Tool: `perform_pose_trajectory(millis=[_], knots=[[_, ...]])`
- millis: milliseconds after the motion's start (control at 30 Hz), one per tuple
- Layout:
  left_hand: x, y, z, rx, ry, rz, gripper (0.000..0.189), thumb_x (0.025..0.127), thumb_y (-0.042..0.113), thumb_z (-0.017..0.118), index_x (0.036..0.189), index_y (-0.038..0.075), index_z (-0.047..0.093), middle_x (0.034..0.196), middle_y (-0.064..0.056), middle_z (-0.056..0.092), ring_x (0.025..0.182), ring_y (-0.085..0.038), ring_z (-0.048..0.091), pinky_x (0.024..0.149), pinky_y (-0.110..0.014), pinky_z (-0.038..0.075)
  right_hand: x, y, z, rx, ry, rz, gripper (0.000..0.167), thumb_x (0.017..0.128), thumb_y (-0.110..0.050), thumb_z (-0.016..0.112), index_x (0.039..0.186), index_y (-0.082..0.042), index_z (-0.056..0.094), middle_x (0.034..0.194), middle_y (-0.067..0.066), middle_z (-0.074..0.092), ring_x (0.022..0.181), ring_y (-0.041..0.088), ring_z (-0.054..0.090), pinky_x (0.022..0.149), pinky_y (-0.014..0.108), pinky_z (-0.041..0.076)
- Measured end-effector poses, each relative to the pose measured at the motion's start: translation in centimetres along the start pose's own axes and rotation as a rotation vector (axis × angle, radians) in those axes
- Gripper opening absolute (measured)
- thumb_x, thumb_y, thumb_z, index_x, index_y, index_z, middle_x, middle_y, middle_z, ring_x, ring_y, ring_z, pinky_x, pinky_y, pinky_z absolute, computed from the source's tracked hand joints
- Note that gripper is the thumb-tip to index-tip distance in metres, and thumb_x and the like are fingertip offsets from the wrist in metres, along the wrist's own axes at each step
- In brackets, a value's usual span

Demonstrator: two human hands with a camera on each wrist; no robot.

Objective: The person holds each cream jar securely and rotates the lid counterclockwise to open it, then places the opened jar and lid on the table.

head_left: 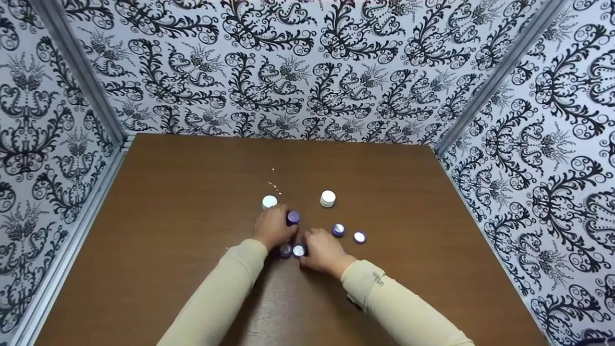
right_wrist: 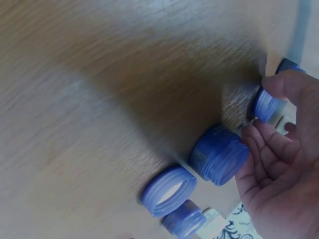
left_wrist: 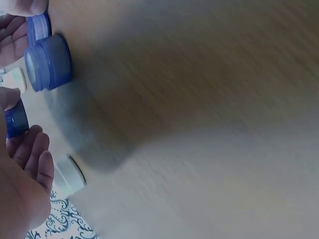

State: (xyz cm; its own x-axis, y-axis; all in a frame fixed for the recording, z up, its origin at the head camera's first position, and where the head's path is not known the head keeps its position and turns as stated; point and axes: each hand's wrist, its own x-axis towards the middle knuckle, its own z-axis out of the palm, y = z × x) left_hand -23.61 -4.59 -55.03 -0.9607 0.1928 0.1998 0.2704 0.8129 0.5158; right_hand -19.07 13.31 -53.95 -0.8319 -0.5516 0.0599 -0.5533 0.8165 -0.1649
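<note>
My left hand grips a small blue-purple jar between thumb and fingers, its flat top facing up; the same hand shows at the lower left of the left wrist view. Opposite it, my right hand has thumb and fingertips around a blue lid with a pale inside, low over the table. Another small blue piece stands just left of that lid. An open blue jar with a threaded neck stands beside the right hand's curled fingers.
To the right sit an open blue jar and a ring-shaped blue lid. One white jar stands farther back, another white jar just beyond the left hand. Patterned walls enclose the brown table.
</note>
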Motion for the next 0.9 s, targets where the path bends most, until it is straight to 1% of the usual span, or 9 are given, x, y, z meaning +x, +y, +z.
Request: perform_pose_trajectory(millis=[133,333,467,667,900], knots=[[-0.8,-0.6,-0.6,-0.062,0.019,0.030,0.031,0.074,0.026,0.077,0.099,0.012,0.066,0.088,-0.003,0.068,0.080,-0.026,0.066,0.071,-0.044,0.052,-0.1,0.3,0.2,-0.013,0.004,-0.007,0.030,0.072,-0.027,0.079,0.089,-0.007,0.064,0.082,0.002,0.056,0.078,0.024,0.057,0.071,0.039,0.048],[-1.8,-2.0,-0.8,-0.076,0.061,0.048,0.035,0.072,0.026,0.078,0.102,0.012,0.065,0.092,-0.003,0.066,0.085,-0.024,0.064,0.076,-0.043,0.051,-0.2,0.6,0.2,-0.001,-0.014,0.017,0.030,0.072,-0.027,0.080,0.086,-0.009,0.061,0.082,0.001,0.054,0.078,0.023,0.056,0.070,0.039,0.048],[-2.3,-2.6,-0.8,-0.105,0.086,0.049,0.037,0.070,0.025,0.079,0.103,0.012,0.066,0.094,-0.003,0.066,0.089,-0.024,0.064,0.080,-0.043,0.050,-0.2,0.6,0.1,0.010,-0.011,0.011,0.029,0.071,-0.026,0.080,0.085,-0.009,0.061,0.081,0.001,0.055,0.078,0.023,0.056,0.070,0.039,0.048],[-3.1,-2.9,-0.8,-0.120,0.116,0.040,0.040,0.068,0.024,0.081,0.103,0.010,0.067,0.098,-0.004,0.067,0.091,-0.025,0.064,0.083,-0.043,0.050,-0.1,0.4,-0.2,0.010,-0.012,-0.013,0.029,0.071,-0.025,0.081,0.087,-0.007,0.063,0.081,0.001,0.055,0.079,0.024,0.057,0.071,0.040,0.048],[-3.6,-2.8,-1.0,-0.099,0.134,0.025,0.037,0.069,0.026,0.082,0.100,0.011,0.069,0.094,-0.004,0.066,0.088,-0.025,0.064,0.081,-0.043,0.051,0.0,0.2,-0.6,0.025,-0.032,-0.029,0.031,0.073,-0.026,0.081,0.090,-0.005,0.064,0.082,0.002,0.056,0.080,0.024,0.057,0.072,0.039,0.049]])
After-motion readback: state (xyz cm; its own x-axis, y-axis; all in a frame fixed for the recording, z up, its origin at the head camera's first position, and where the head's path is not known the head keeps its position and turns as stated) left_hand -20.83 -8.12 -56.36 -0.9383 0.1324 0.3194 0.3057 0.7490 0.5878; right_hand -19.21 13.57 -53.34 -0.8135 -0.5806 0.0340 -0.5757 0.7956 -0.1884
